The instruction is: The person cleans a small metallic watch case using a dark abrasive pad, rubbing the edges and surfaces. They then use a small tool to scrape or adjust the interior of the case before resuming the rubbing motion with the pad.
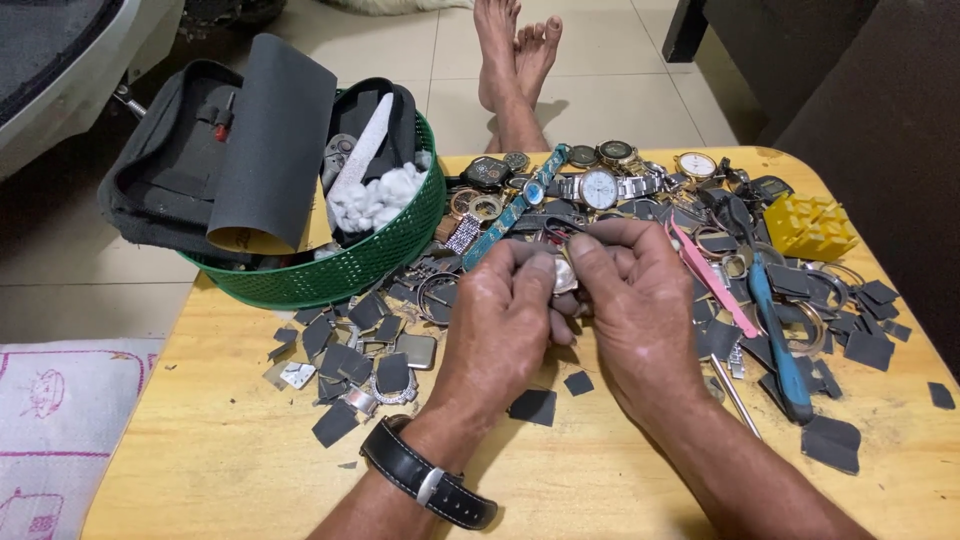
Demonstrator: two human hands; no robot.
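Strapped with a black wristband (428, 483), the left hand (500, 320) pinches a small silvery watch case (564, 277) against the right hand (632, 300), both closed on it above the wooden table (230, 470), seemingly to steady it; a blue-handled tool (780, 345) lies rightward.

We see a pale wooden table (230, 470): green perforated plastic basket (370, 262) at ten o'clock, grey sandpaper scraps (345, 350) centre, yellow plastic block (810, 227) at two.
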